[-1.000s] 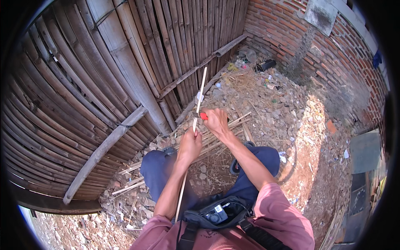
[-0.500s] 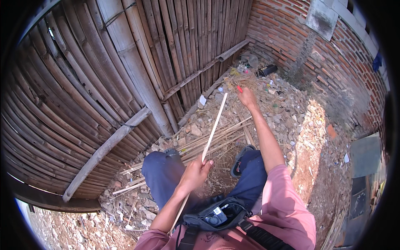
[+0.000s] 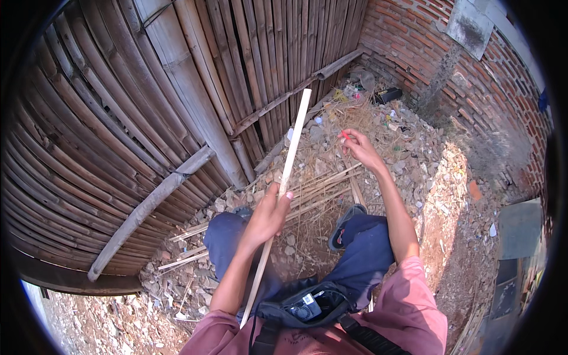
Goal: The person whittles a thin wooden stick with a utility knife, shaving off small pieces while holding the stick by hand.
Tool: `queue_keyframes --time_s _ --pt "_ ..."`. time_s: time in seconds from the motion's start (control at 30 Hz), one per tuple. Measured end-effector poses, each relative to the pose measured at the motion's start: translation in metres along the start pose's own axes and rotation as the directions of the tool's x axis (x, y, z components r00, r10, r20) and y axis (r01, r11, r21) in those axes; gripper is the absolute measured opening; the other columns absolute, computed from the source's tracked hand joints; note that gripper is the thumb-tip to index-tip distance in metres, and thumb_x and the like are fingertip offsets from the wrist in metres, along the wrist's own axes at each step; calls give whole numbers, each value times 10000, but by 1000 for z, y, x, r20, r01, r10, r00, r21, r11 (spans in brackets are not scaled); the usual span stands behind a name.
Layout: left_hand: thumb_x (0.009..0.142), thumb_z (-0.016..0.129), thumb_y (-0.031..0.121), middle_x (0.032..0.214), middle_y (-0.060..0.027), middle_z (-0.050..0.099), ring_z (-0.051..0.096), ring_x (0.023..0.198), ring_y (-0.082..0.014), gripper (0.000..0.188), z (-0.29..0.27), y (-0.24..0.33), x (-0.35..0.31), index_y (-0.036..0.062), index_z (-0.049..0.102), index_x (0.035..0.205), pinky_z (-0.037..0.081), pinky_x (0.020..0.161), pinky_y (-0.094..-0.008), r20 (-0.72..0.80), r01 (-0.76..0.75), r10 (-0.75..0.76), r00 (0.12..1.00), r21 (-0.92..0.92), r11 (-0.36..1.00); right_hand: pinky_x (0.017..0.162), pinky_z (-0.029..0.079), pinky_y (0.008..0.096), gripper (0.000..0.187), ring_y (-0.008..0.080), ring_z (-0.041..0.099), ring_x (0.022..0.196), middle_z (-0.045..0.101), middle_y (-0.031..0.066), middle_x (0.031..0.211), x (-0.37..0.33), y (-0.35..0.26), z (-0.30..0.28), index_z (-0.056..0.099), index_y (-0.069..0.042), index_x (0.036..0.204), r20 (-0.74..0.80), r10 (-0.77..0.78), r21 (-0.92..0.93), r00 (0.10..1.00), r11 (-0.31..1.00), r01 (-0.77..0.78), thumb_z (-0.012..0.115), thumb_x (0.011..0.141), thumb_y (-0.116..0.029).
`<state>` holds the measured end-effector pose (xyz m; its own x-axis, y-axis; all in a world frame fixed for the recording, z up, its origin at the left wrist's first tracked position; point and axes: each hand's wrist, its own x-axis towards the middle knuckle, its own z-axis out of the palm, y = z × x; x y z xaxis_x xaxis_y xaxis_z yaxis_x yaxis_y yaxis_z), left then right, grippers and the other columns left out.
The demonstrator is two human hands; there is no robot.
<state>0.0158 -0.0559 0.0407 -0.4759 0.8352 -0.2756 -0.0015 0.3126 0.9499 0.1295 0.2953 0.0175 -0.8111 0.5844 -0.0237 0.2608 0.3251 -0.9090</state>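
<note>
My left hand [image 3: 266, 219] is wrapped round a long pale bamboo strip [image 3: 295, 139]. The strip slants from beside my waist up past my hand, its upper end free in front of the bamboo wall. Out ahead on the right, my right hand [image 3: 363, 152] pinches a small red object [image 3: 345, 135], apart from the strip. Only a short red piece shows between the fingers, so its kind cannot be made out. Beneath my hands, several thin bamboo strips [image 3: 322, 186] lie across the rubble between my feet.
A bamboo slat wall [image 3: 118, 118] stands close on the left, with a thick pole [image 3: 192, 89]. A brick wall [image 3: 426, 65] closes the far right. Stones and dry straw [image 3: 355, 115] cover the ground. An open dark waist bag [image 3: 305, 305] sits at my lap.
My left hand has moved up and forward, and the strip's upper end has risen. My right hand has come slightly nearer, with its fingers looser round the red object.
</note>
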Motion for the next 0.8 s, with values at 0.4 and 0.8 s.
queue_keyframes --time_s 0.4,0.8 --pt "1061 719 201 998 -38 726 597 892 -70 309 33 -45 33 32 552 1259 500 798 -262 -93 -122 103 990 -218 968 704 562 459 301 392 732 808 744 197 931 -75 -39 86 687 -72 1180 277 -492 -292 825 775 560 693 1028 -332" --pt "1029 761 156 980 39 667 575 891 -26 245 32 -57 35 49 656 1223 484 770 -232 -138 -235 210 968 -206 950 643 557 457 281 380 726 718 736 166 812 -88 -42 101 710 -93 1147 367 -412 -259 834 816 517 748 970 -309"
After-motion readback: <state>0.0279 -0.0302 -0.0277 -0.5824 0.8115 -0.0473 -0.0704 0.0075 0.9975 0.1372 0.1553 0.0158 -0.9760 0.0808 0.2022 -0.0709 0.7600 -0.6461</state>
